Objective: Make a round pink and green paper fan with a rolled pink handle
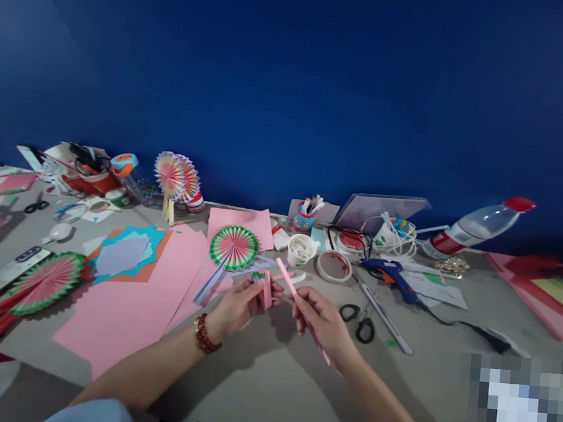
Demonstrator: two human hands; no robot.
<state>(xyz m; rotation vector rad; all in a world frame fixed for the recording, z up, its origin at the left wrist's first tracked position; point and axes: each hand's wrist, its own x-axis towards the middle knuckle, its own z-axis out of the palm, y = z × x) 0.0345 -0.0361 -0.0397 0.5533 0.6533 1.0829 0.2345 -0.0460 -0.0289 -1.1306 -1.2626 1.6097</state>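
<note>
My left hand (238, 305), with a beaded bracelet at the wrist, pinches a small folded pink paper piece (268, 291); a bit of green and purple shows beside it, partly hidden by the fingers. Close by on the right, my right hand (324, 318) grips a long, narrow pink paper strip (286, 278) that slants up towards the left. The strip's lower end sticks out below the palm. Just behind my left hand lies a round pleated paper fan (234, 247), pink with a green rim, with pale purple strips (212, 282) near it.
Pink paper sheets (142, 304) and another pleated fan (52, 281) lie on the left. Behind the hands stand a white paper cup (301, 250) and a tape roll (334, 266). Scissors (364, 328), a utility knife (385, 315), a blue glue gun (393, 275) and a tilted bottle (477, 230) are right.
</note>
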